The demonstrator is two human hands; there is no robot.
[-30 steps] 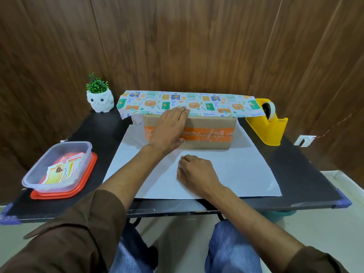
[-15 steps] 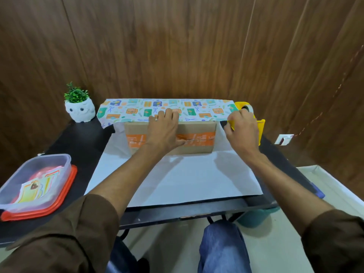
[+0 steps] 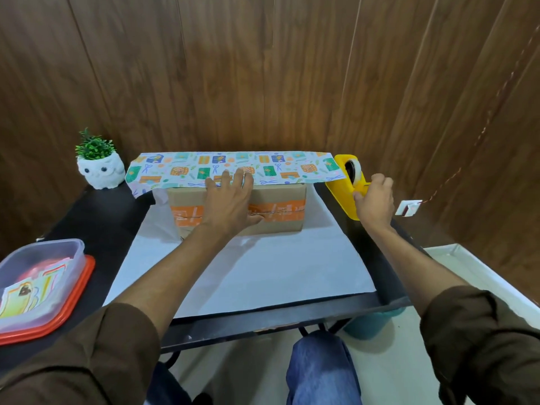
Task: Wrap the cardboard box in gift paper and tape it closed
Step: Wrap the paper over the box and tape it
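Observation:
A brown cardboard box [image 3: 280,209] with orange tape lies on the white underside of the gift paper [image 3: 263,264]. The paper's far edge is folded over the box top, showing its printed side [image 3: 277,166]. My left hand [image 3: 229,200] lies flat with straight fingers, pressing that printed flap onto the box. My right hand [image 3: 374,200] is at the yellow tape dispenser [image 3: 340,188] to the right of the box. Its fingers are curled at the dispenser's front, below the tape roll [image 3: 355,171]. No pulled strip of tape is visible.
The black table [image 3: 96,217] stands against a wooden wall. A white owl pot with a green plant [image 3: 100,171] sits at the back left. A clear plastic container on an orange lid [image 3: 38,276] holds cards at the near left. A teal bin [image 3: 371,323] stands under the table's right side.
My right hand left the paper in front of the box and moved right to the tape dispenser, where it now curls on its front. My left hand stayed on the flap.

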